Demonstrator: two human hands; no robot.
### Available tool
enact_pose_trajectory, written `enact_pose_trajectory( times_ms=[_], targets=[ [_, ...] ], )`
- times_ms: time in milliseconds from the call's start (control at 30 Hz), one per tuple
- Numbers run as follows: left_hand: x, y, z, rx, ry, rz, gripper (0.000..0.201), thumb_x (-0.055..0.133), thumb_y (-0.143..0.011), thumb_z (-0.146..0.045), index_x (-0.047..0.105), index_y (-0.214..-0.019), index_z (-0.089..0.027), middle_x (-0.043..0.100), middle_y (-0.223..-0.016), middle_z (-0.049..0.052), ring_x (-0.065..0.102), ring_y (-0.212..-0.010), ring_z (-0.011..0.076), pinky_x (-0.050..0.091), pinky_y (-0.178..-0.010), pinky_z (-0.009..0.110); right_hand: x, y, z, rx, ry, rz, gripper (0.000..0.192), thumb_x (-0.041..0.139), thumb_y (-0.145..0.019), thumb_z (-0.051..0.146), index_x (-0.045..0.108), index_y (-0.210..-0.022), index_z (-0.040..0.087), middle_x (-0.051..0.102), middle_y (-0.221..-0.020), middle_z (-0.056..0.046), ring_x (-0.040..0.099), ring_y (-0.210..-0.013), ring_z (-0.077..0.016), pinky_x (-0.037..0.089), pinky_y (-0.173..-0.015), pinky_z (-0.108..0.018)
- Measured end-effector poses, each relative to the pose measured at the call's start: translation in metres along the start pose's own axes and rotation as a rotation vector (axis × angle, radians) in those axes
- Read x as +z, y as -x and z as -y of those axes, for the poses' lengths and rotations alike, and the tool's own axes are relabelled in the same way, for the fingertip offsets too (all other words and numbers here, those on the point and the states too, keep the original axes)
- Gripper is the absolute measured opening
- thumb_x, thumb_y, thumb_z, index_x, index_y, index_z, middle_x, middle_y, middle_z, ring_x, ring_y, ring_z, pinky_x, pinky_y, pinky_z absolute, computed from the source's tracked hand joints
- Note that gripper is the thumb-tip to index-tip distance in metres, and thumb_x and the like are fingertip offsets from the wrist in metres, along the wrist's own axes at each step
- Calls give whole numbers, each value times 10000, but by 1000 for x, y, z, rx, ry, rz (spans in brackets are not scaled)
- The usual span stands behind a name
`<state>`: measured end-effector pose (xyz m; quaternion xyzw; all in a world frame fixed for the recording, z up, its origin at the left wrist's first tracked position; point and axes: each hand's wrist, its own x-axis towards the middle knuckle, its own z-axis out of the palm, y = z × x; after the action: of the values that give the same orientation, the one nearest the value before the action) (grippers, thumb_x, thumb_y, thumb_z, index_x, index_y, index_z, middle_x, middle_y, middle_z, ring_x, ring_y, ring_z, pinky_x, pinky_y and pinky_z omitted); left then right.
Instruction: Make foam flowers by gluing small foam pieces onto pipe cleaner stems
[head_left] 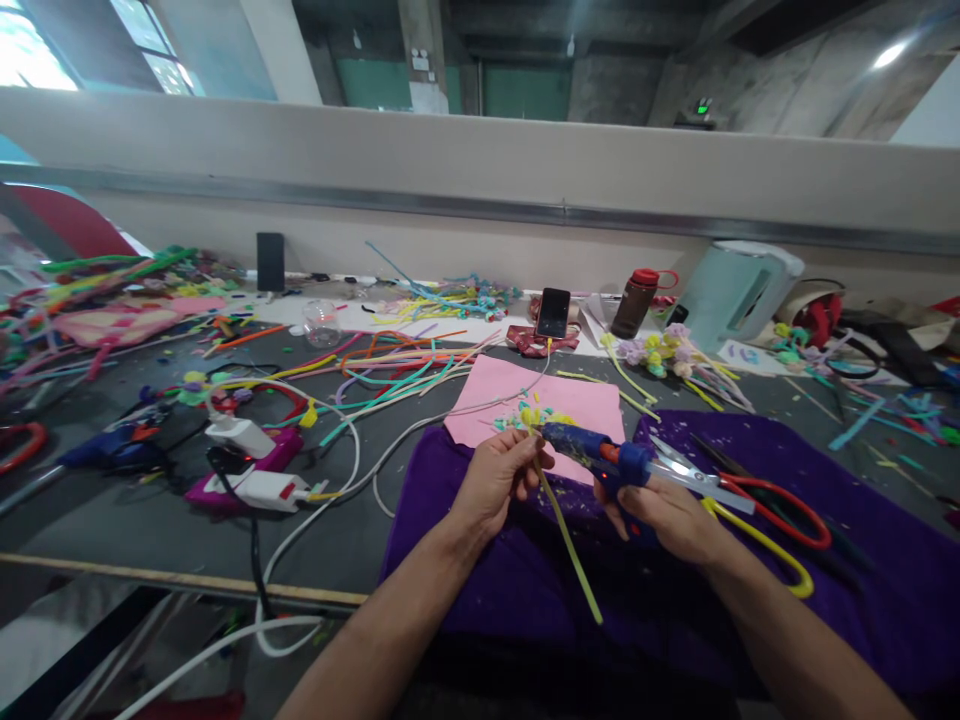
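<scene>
Between the closed fingers of my left hand (504, 478) is a yellow-green pipe cleaner (568, 545), its tail slanting down toward me. Small yellow pieces show at its top end, too small to make out well. My right hand (667, 515) is wrapped round a blue hot glue gun (611, 458) with a small red light. The gun's dark nozzle points left and reaches close to my left fingertips; whether it touches is unclear. Beneath both hands lie a pink sheet (491, 385) with yellow and teal scraps and a purple cloth (427, 500).
Scissors with red handles (787, 505) and yellow-handled scissors (780, 560) lie to the right. A power strip (281, 450) with white plugs and looping cables is at left, beside another blue glue gun (112, 445). Farther back are a phone (553, 313), a bottle (634, 303) and a pale-blue kettle (731, 295).
</scene>
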<state>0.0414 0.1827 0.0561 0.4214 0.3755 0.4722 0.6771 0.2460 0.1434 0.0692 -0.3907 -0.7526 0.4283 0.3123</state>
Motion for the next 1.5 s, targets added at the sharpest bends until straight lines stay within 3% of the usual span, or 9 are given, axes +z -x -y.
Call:
enact_pose_trajectory(
  times_ms=[133, 267, 367, 467, 633, 733, 933, 1300, 1500],
  targets=[
    [-2, 0, 1, 5, 11, -23, 253, 631, -710, -353, 569, -674, -110, 632, -624, 27, 436, -369, 15, 265, -320, 126, -1, 5, -1, -5, -54, -14, 416, 382, -848, 457, 573, -647, 147, 544, -554, -26, 497, -520, -132, 377, -503, -247],
    [-5, -2, 1, -49, 36, -3, 266, 624, -718, -359, 587, -677, -99, 601, -576, 11, 405, -353, 6, 246, -313, 124, -8, 4, 1, -62, -48, -153, 407, 383, -818, 497, 590, -820, 147, 556, -578, -30, 503, -518, -151, 380, -499, -267],
    [-6, -3, 0, -128, 101, 21, 249, 633, -704, -341, 589, -668, -99, 586, -563, 0, 405, -352, 7, 240, -310, 125, -15, -5, -2, -65, 270, -351, 304, 437, -810, 436, 567, -830, 163, 582, -688, -43, 527, -583, -158, 396, -546, -270],
    [-6, -4, -2, -185, 159, 41, 213, 644, -679, -312, 593, -705, -107, 577, -534, -11, 400, -339, 14, 229, -300, 127, -16, -17, -14, 68, 775, -455, 284, 490, -791, 434, 565, -842, 164, 576, -744, -52, 542, -641, -175, 382, -573, -273],
    [-4, -1, -5, -235, 164, 91, 185, 642, -668, -286, 583, -698, -112, 559, -507, -21, 391, -325, 16, 235, -304, 128, -12, -23, -31, 225, 1135, -248, 355, 528, -767, 507, 606, -847, 171, 606, -812, -90, 584, -738, -221, 376, -570, -273],
    [-3, 1, -5, -258, 151, 154, 169, 626, -689, -282, 572, -686, -123, 543, -491, -29, 389, -321, 21, 227, -303, 131, -11, -20, -22, 79, 1041, -296, 323, 548, -781, 455, 612, -924, 173, 619, -878, -107, 582, -813, -238, 412, -639, -305],
    [0, 4, -1, -310, 116, 241, 211, 613, -719, -306, 572, -638, -116, 515, -473, -24, 376, -335, 17, 216, -316, 131, 3, -22, 8, -267, 401, -364, 135, 524, -834, 248, 614, -918, 192, 644, -862, -53, 588, -758, -153, 449, -639, -262],
    [5, 7, 0, -315, 39, 299, 240, 624, -718, -327, 575, -620, -114, 545, -479, -8, 358, -314, 14, 202, -305, 136, 16, -24, 5, -293, 271, -351, 79, 556, -803, 220, 619, -805, 174, 634, -747, -46, 561, -636, -132, 421, -537, -242],
    [4, 5, 4, -323, 31, 279, 220, 625, -718, -331, 613, -657, -120, 557, -455, -12, 339, -282, 10, 168, -294, 144, 6, -22, 10, -285, 293, -298, 90, 522, -821, 173, 609, -801, 171, 622, -744, -36, 573, -686, -134, 442, -638, -262]
  ],
)
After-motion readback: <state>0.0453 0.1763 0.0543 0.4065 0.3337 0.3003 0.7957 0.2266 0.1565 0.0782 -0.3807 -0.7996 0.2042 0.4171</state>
